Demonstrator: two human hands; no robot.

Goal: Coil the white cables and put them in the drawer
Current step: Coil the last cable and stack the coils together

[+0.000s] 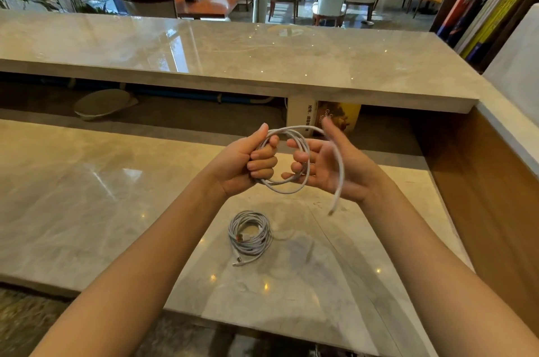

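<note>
I had the white charging cable (pixel 291 184) up in the air between both hands, above the lower marble counter (pixel 87 196). My left hand (pixel 248 161) was curled into a fist, fingers clamped together around one side of the loops. My right hand (pixel 323 164) was looser: palm open toward me, fingers half bent with the loops lying across them, thumb raised and not pinching anything. The last stretch of cable arched over that hand and hung down past the wrist, its plug end (pixel 331 212) dangling free.

That free tail was the weak point, I judged. With nothing gripping it, it could swing, snag on my fingers, or go on twisted so the coil sprang open. The loops on my right fingers were only resting there, so a careless turn of the wrist could have let them slide off and undo the coil down to whatever my left fist kept.

A second cable, already coiled (pixel 250 235), lay on the counter directly below my hands, its connector ends showing. Dropped loops would have landed on it and tangled the two.

I could see no drawer from here, so neither cable was put away yet.
</note>
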